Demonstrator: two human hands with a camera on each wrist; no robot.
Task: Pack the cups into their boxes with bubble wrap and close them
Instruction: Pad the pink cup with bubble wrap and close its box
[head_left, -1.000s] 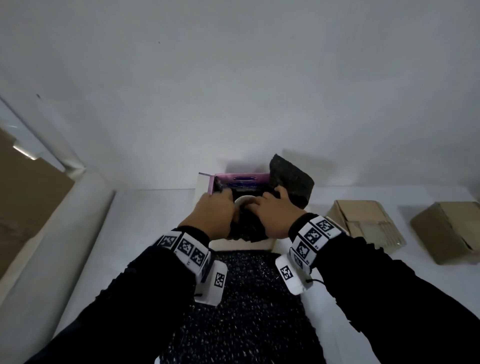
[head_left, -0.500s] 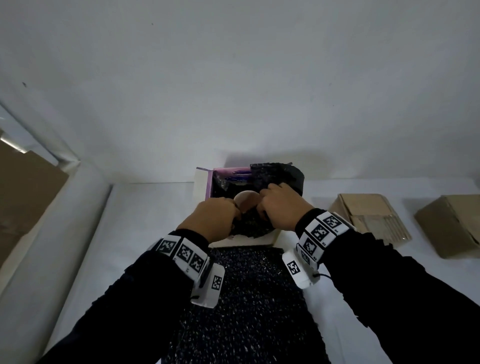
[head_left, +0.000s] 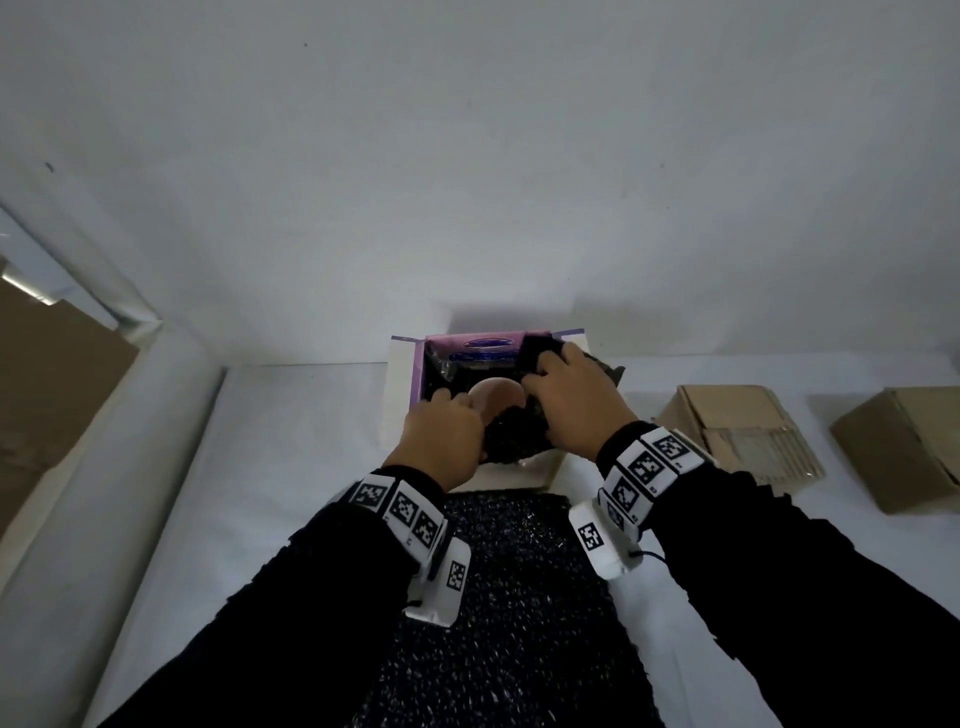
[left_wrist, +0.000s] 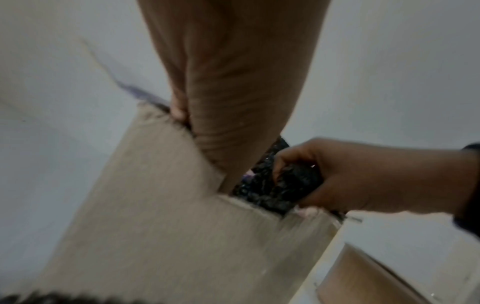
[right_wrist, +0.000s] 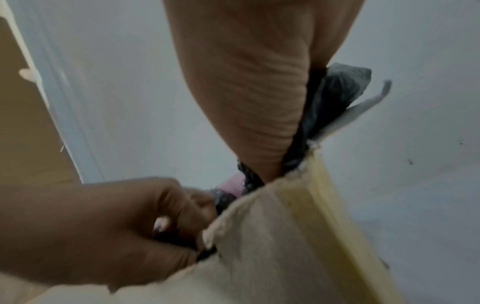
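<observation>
An open white box (head_left: 402, 395) with a purple lining stands at the back of the table against the wall. Inside it a pale pink cup (head_left: 498, 397) sits in crumpled black bubble wrap (head_left: 511, 441). My left hand (head_left: 444, 434) curls over the box's near left side and pinches the wrap beside the cup. My right hand (head_left: 571, 405) reaches in from the right and grips a wad of wrap (left_wrist: 293, 185). In the right wrist view the left hand (right_wrist: 103, 216) is curled at the box edge, with the cup (right_wrist: 232, 186) just behind it.
A long sheet of black bubble wrap (head_left: 498, 597) lies on the white table between my arms. Two brown cardboard boxes (head_left: 737, 431) (head_left: 904, 447) sit to the right. A white ledge (head_left: 104, 415) runs along the left side.
The wrap that stood up above the box's back right corner has been pressed down inside. The right hand has moved further over the box, and more of the cup shows.
</observation>
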